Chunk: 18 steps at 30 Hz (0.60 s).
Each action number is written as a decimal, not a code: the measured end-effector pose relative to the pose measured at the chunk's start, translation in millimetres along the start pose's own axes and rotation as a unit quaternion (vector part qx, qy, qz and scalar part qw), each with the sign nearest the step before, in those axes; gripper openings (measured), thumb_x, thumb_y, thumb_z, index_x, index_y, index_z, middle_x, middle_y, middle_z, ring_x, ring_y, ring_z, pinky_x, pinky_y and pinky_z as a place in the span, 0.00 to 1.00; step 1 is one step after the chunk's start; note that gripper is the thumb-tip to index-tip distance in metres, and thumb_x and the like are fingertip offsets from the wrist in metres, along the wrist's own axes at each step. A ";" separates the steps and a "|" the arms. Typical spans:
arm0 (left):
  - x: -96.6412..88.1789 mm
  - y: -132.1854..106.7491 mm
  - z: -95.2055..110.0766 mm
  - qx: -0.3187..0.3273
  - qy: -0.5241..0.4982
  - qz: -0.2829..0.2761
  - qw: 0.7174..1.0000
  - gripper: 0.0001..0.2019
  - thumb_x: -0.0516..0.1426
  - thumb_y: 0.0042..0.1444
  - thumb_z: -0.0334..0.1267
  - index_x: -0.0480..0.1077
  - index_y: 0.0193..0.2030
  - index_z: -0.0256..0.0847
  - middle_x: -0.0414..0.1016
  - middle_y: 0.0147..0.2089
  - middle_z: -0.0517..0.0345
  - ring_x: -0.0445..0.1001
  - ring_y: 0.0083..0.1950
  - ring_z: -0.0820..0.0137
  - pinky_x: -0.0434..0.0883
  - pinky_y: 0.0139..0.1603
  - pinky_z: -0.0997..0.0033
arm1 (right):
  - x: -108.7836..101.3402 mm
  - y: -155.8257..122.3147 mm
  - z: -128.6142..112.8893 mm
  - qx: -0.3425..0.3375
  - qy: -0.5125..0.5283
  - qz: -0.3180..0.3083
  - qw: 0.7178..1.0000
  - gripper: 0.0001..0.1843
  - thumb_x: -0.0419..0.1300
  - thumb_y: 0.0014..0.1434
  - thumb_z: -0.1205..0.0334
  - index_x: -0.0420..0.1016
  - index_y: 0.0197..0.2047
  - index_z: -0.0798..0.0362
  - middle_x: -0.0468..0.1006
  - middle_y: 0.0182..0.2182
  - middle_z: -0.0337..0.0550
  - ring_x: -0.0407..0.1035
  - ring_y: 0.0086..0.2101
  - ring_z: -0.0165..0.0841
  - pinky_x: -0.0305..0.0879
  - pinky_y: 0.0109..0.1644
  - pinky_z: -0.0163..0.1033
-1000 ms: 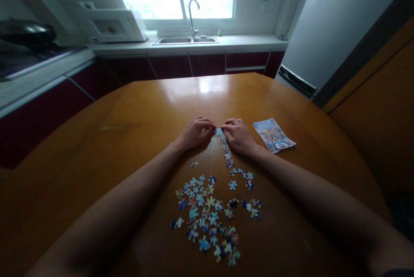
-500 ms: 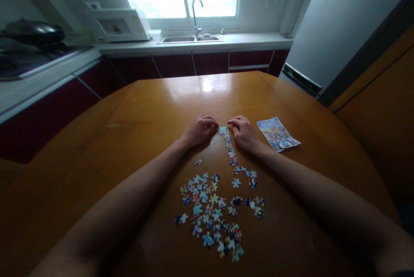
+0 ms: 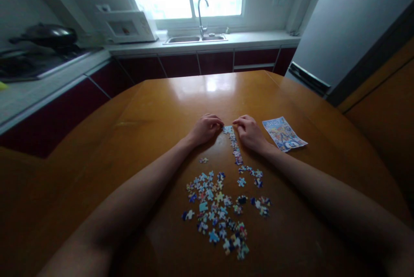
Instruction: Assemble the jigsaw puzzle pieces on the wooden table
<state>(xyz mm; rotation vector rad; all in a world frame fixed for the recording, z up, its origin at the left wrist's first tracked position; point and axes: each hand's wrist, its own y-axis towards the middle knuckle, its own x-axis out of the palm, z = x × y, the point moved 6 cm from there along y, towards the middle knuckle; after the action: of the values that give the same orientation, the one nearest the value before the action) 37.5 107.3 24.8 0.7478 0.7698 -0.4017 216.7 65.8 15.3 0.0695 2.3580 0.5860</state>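
A narrow strip of joined jigsaw pieces (image 3: pixel 234 141) lies on the table, bent to the left at its far end. My left hand (image 3: pixel 206 129) rests at that far left corner, with fingers curled and the tips against the strip's edge. On the opposite side, my right hand (image 3: pixel 249 133) has its fingers bent together, the index fingertip at the far right corner. Both hands grip the strip's far end from either side. Nearer me lies a heap of loose jigsaw pieces (image 3: pixel 211 208). One small joined group (image 3: pixel 203 160) sits beside my left forearm.
A creased picture sheet (image 3: pixel 284 133) lies right of my right hand. More loose pieces (image 3: pixel 258 177) lie between the strip and my right forearm. The wooden table (image 3: pixel 155 104) reaches toward a counter with a sink (image 3: pixel 184 39). A fridge (image 3: pixel 333 31) stands at the right.
The whole view has shifted slightly, so everything appears a little further right. My hands stay at the far end of the strip, with no clear movement of the pieces.
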 end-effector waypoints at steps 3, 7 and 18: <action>0.2 -0.1 -0.4 -0.004 -0.001 0.000 1.000 0.11 0.56 0.60 0.29 0.81 0.37 0.42 0.82 0.40 0.54 0.76 0.42 0.66 0.73 0.51 0.59 | 0.6 0.0 0.8 0.001 0.001 -0.003 1.000 0.13 0.54 0.62 0.71 0.80 0.40 0.53 0.77 0.42 0.50 0.70 0.46 0.39 0.66 0.56 0.48; -0.3 0.0 0.5 -0.001 -0.005 0.002 1.000 0.11 0.56 0.59 0.29 0.81 0.36 0.42 0.82 0.40 0.54 0.76 0.42 0.66 0.73 0.51 0.59 | 0.7 0.2 1.0 0.002 0.004 -0.003 1.000 0.12 0.55 0.62 0.71 0.80 0.40 0.53 0.77 0.42 0.49 0.70 0.46 0.39 0.66 0.56 0.47; -0.1 0.6 0.1 0.000 -0.006 -0.002 1.000 0.12 0.55 0.59 0.28 0.81 0.36 0.42 0.82 0.40 0.54 0.76 0.42 0.66 0.73 0.51 0.60 | 0.0 0.9 1.1 0.003 -0.005 -0.005 1.000 0.13 0.54 0.61 0.72 0.80 0.39 0.52 0.77 0.42 0.49 0.70 0.46 0.39 0.66 0.56 0.46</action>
<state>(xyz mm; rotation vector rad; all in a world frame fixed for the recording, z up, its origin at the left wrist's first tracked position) 37.8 107.6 25.3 0.7428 0.7613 -0.4099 217.3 67.0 15.0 0.0643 2.3494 0.5722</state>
